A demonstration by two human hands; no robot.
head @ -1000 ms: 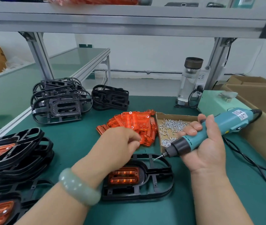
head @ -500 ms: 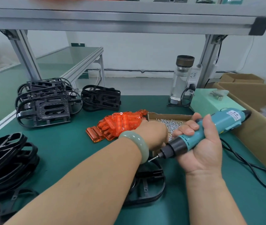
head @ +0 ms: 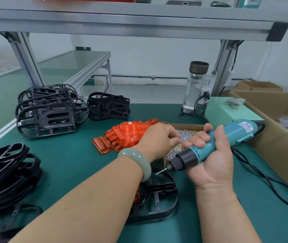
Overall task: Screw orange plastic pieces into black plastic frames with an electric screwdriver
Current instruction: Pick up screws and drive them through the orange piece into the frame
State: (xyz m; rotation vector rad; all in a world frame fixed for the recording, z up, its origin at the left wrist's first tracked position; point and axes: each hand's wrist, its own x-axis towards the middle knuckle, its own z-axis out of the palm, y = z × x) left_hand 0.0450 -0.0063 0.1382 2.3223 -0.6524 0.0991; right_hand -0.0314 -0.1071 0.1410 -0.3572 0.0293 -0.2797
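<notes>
Glossy translucent orange plastic pieces [head: 127,135], matt black plastic frames [head: 52,116], shiny metal screws [head: 185,135], cardboard box [head: 276,137].

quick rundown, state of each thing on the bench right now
screw box, open, loose screws inside
left hand, fingers curled down in the screw box, any screw held hidden
right hand, grips the electric screwdriver
electric screwdriver, slanted, bit pointing lower left
black frame, flat on mat, partly hidden
orange pieces, loose heap on mat
bottle, upright, capped
</notes>
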